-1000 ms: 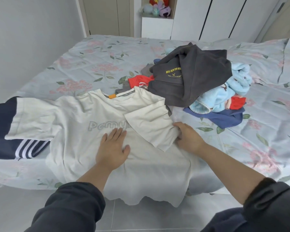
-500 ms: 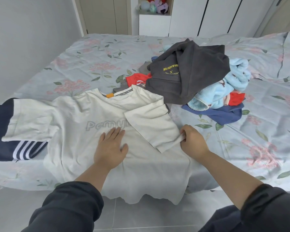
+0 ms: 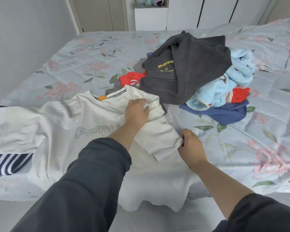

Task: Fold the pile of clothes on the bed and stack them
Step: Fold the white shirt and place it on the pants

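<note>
Shifting our left hand (image 3: 136,111) off the chest of the white T-shirt (image 3: 57,124), spread at frame centre, we curl its fingers on the folded shoulder while our right hand (image 3: 192,148) pinches the sleeve hem, readying the side fold.

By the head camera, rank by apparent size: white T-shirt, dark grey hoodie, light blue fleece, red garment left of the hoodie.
1. white T-shirt, spread out and nearest.
2. dark grey hoodie.
3. light blue fleece, partly covered.
4. red garment, partly hidden by the hoodie.
</note>
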Demonstrator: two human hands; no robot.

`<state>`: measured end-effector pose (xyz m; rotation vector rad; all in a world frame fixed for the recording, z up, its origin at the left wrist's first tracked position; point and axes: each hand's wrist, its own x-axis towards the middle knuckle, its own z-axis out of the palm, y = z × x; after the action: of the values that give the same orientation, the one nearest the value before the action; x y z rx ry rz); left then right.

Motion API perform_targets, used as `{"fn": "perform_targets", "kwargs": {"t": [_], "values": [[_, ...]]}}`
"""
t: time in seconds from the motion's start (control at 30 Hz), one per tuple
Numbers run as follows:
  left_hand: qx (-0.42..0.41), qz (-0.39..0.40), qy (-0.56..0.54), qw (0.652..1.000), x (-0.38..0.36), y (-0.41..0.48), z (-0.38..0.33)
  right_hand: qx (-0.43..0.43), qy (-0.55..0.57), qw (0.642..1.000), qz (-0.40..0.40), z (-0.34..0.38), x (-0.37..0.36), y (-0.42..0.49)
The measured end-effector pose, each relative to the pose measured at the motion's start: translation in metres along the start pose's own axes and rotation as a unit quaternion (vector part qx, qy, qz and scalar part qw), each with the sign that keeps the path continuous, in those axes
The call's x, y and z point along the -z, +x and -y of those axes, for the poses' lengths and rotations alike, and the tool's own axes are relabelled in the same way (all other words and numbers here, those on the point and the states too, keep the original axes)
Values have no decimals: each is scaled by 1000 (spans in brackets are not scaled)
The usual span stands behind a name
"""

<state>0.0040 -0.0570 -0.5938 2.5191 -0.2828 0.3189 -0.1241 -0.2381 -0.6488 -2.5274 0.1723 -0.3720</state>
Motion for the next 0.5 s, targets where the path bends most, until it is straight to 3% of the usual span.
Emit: {"fn": "perform_targets", "kwargs": {"t": [0.17, 0.3, 0.37, 0.5], "values": [[3, 69, 85, 994, -20, 30, -10, 16, 1, 1000, -20, -3, -3, 1], [188, 21, 25, 982, -2, 53, 24, 23, -3, 999, -22, -5, -5, 1], [244, 49, 38, 968, 8, 56, 45, 23, -9, 1000, -19, -6, -5, 1], [221, 105, -4, 970, 11, 50, 49, 26, -14, 999, -23, -5, -4, 2]]}}
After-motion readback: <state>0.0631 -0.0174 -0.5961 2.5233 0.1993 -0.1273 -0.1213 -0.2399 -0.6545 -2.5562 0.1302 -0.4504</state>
